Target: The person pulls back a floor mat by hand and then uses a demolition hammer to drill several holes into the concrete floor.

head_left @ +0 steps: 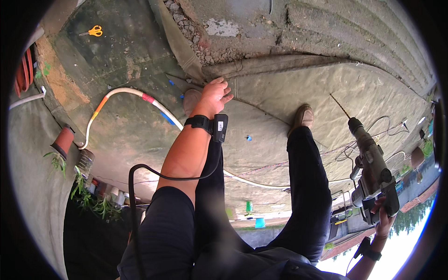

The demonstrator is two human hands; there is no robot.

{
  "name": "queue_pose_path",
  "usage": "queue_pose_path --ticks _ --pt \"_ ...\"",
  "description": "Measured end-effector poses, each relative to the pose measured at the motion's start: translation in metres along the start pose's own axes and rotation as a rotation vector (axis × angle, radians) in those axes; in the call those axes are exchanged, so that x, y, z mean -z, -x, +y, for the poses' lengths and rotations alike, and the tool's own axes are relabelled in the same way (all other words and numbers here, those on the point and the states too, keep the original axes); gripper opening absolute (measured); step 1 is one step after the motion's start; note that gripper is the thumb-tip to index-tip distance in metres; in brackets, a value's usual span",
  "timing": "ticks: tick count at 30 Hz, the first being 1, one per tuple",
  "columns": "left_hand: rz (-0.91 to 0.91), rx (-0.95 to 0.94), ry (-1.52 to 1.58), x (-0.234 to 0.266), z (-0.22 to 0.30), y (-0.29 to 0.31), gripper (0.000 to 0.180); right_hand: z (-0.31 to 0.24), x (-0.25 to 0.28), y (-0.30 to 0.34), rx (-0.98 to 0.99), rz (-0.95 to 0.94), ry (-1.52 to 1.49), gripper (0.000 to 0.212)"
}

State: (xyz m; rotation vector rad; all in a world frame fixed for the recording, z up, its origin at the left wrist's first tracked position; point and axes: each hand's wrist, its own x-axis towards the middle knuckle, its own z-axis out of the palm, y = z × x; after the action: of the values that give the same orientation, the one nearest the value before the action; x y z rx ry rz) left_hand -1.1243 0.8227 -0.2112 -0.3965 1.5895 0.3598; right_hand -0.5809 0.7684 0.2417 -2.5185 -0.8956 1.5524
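My right hand [384, 217] is wrapped round the rear grip of a grey hammer drill [372, 161]. A long drill bit [340, 106] is in its chuck, angled up and to the left, with the tip apart from any surface I can make out. My left hand [215, 97] reaches forward over the edge of a grey-green cloth sheet [284, 86]. Its fingers are slightly bent and apart, with no object seen in them; whether they touch the sheet I cannot tell. Black straps with small devices sit on both wrists.
A white hose [126, 91] with red and orange bands curves across the ground at left. Orange-handled scissors [95, 31] lie at the far left. Broken rubble [205, 49] and ridged concrete [359, 28] lie beyond the sheet. Thin cables [347, 154] run near the drill; a reddish pot [64, 140] is at left.
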Motion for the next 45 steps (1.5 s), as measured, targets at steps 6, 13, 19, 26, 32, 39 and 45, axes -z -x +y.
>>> queue_pose_path --ticks 6,13,19,26,32,39,45 --pt "-0.05 0.015 0.096 -0.004 -0.004 -0.006 0.05 -0.009 -0.005 -0.001 0.006 0.05 -0.009 0.028" --pt "-0.103 -0.15 0.259 -0.007 0.014 0.004 0.049 -0.009 -0.004 -0.002 -0.011 0.04 0.018 0.027" --pt "-0.249 -0.382 0.294 -0.019 0.058 0.016 0.05 -0.016 -0.008 -0.004 -0.034 0.024 0.011 0.027" --pt "-0.312 -0.466 0.443 -0.006 0.059 0.015 0.024 -0.011 -0.004 -0.006 -0.036 0.022 0.003 0.026" --pt "-0.215 -0.395 0.194 -0.023 0.063 0.02 0.025 -0.01 -0.004 -0.005 -0.041 0.057 -0.025 0.027" --pt "-0.261 -0.427 0.081 -0.046 0.085 0.012 0.046 0.004 0.002 -0.003 -0.011 0.032 -0.023 0.025" --pt "-0.204 -0.435 0.196 -0.047 0.075 0.02 0.047 0.007 0.008 0.0 -0.011 0.009 -0.02 0.028"
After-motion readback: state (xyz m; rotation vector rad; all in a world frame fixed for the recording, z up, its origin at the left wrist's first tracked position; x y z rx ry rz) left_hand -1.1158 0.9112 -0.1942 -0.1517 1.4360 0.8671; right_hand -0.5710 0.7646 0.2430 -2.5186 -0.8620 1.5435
